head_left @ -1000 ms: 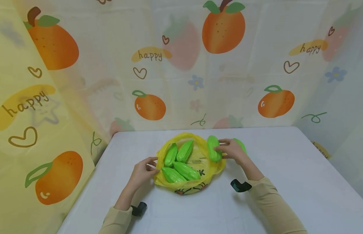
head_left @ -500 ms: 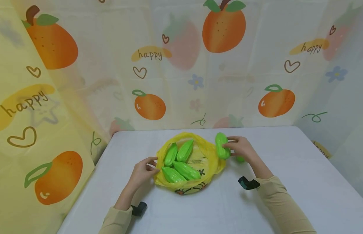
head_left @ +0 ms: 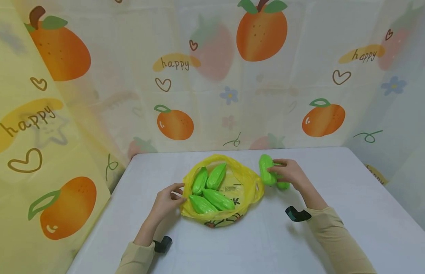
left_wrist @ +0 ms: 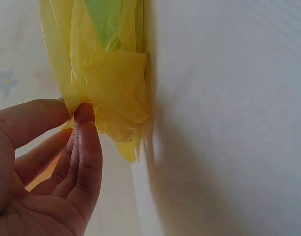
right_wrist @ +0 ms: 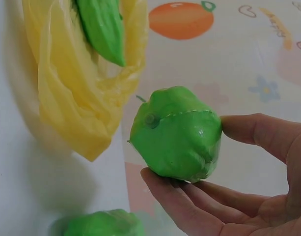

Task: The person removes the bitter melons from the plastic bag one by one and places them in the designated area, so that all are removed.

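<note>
A yellow plastic bag lies on the table with its mouth spread wide. Several long green toy gourds are inside it. At the bag's left rim, my left hand pinches the thin plastic between thumb and fingers, seen closely in the left wrist view. My right hand holds another toy gourd just outside the bag's right edge, thumb on one side and fingertips on the other. Its end, with a seam and a small round plug, faces the right wrist camera. A further gourd lies on the table, partly hidden by the right hand.
The table has a white cover. A fruit-patterned cloth hangs behind it and along the sides. Black wrist cameras sit at both sleeve cuffs.
My right hand has moved to the right with the gourd, from over the bag's right rim to just beyond it. My left hand has stayed at the left rim.
</note>
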Demonstrator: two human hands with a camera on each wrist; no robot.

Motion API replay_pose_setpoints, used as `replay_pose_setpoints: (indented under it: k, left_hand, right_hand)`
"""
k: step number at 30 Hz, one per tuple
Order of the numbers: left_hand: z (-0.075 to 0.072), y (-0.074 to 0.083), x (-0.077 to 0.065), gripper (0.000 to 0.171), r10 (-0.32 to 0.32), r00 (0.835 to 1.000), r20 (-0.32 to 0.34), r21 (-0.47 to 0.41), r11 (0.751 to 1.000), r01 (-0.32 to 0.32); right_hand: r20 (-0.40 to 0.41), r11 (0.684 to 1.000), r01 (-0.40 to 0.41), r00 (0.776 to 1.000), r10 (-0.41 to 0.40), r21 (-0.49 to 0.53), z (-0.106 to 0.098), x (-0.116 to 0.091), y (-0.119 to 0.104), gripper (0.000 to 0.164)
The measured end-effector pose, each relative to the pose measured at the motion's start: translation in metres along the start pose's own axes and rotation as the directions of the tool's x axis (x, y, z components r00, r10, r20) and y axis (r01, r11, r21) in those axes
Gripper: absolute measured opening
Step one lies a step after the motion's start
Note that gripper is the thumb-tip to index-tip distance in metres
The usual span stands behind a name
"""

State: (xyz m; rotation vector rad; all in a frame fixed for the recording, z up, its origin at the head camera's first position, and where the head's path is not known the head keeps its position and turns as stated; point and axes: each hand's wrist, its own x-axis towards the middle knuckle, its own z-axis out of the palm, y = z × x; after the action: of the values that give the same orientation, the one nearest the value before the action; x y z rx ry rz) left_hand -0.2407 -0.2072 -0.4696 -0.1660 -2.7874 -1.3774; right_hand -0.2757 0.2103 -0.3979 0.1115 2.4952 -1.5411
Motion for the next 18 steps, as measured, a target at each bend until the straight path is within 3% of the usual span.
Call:
replay_pose_setpoints:
  k: [18]
  left_hand:
    - [0.001, -0.002, 0.002, 0.049, -0.010, 1.000, -0.005, 0.008, 1.000, 0.010]
  right_hand:
    - [-0.012, 1.000, 0.007, 1.000, -0.007, -0.004, -0.026, -0.007, 0.007, 0.067]
